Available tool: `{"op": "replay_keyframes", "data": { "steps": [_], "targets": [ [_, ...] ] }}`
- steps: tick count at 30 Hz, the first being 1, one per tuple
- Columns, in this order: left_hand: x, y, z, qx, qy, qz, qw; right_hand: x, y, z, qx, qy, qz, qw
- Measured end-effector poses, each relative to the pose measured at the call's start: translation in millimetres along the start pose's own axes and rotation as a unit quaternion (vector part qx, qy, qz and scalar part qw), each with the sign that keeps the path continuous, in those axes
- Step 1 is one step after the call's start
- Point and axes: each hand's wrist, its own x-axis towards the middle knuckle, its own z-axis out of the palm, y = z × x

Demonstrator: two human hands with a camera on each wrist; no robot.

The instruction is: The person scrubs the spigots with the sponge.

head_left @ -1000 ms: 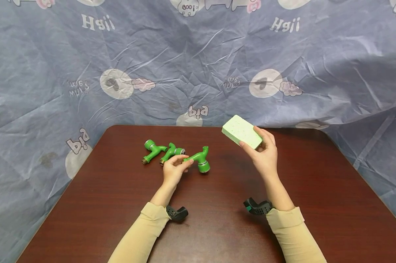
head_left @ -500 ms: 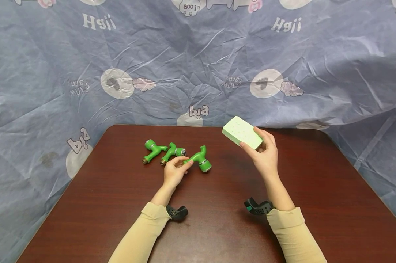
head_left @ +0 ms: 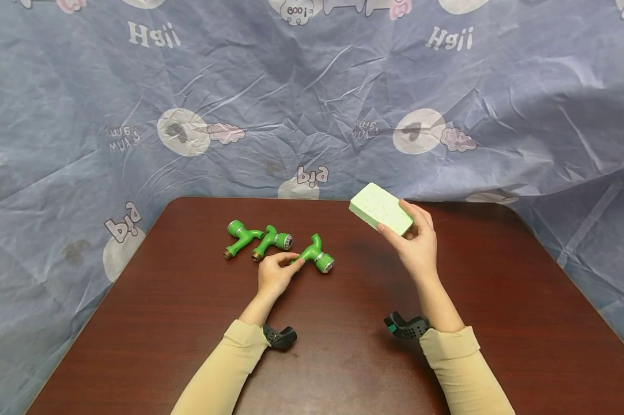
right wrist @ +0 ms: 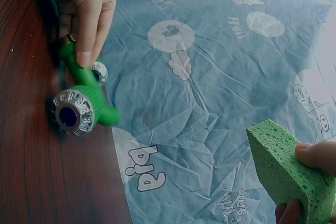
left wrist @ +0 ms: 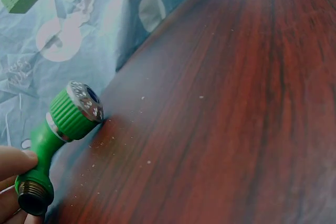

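My left hand pinches a green tap near its threaded end, low over the table. In the left wrist view the tap's brass-coloured thread and ribbed knob show beside the thumb. Two more green taps lie just beyond that hand: a left one and a middle one. My right hand holds a light green sponge by its right end, raised above the table and tilted. Thumb and fingers grip opposite sides of the sponge in the right wrist view.
A dark red-brown wooden table lies under both hands. Behind it hangs a wrinkled blue printed cloth, which also runs down both sides. Black wrist mounts sit on the left and right wrists. Small pale crumbs dot the tabletop.
The tap in my left hand has turned, its knob swinging to the right, and the hand has dropped slightly. The right hand and sponge have hardly moved.
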Motion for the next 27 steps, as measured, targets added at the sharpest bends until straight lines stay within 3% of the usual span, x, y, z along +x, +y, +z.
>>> {"op": "replay_keyframes", "data": {
  "steps": [11, 16, 21, 27],
  "targets": [
    [0.3, -1.2, -0.1, -0.016, 0.009, -0.001, 0.9998, 0.1, -0.8, 0.6, 0.005, -0.004, 0.0, 1.0],
    [3.7, -1.8, -2.9, -0.043, 0.084, 0.005, 0.9955, -0.2, -0.6, 0.2, 0.006, -0.001, -0.001, 1.0],
    [9.4, -1.9, -14.3, -0.069, 0.175, 0.027, 0.9818, -0.2, -0.1, -0.1, 0.006, -0.002, -0.005, 1.0],
    [15.5, -7.3, -30.2, -0.079, 0.203, -0.012, 0.9759, -0.4, -0.8, 0.6, 0.005, -0.006, -0.007, 1.0]
  ]
}}
